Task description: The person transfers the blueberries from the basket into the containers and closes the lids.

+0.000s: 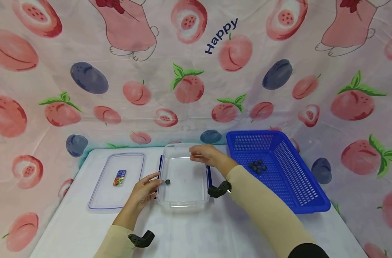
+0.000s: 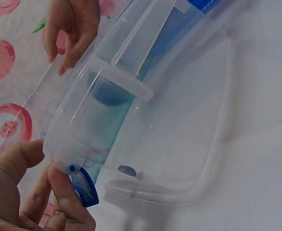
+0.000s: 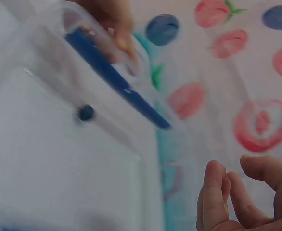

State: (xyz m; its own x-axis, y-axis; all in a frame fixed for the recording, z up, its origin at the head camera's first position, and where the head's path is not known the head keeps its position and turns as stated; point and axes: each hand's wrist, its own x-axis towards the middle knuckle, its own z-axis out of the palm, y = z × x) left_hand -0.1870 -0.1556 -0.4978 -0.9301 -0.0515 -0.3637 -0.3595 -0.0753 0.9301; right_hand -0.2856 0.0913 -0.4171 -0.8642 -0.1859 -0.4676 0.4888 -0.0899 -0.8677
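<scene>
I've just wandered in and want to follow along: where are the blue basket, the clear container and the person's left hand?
Blue basket [image 1: 278, 181]: head view, on its bare floor.
Clear container [image 1: 185, 182]: head view, on its bare bottom.
Left hand [image 1: 142, 193]: head view, on the back of the hand.

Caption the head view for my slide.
Left hand holds a clear box with one berry inside; more berries lie in a blue basket.

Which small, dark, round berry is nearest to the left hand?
The lone dark berry inside the clear plastic box; the other berries lie clustered in the blue plastic basket.
</scene>
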